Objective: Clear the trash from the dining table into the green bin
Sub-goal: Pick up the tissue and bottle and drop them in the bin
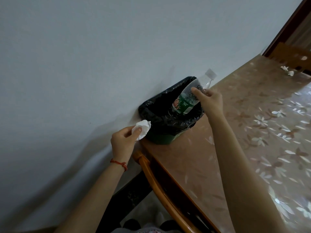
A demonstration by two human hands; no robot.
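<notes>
Disposal is under way: right hand (209, 100) grips a bottle (188, 100) tilted base-first into the green bin (161, 137). Left hand (122, 140) pinches a crumpled tissue (142, 128) beside the rim, and tissue scraps (287, 70) remain on the far tabletop (252, 132).

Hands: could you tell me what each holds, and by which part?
Right hand grips the clear plastic bottle near its shoulder; left hand pinches the crumpled white tissue by its lower edge.

The only printing in view is on the green label (182, 105) wrapped round the clear plastic bottle (193, 94), just below where the right hand (210, 100) grips its upper body. It carries white marks, a reddish picture and a white barcode panel, but none can be read.
</notes>
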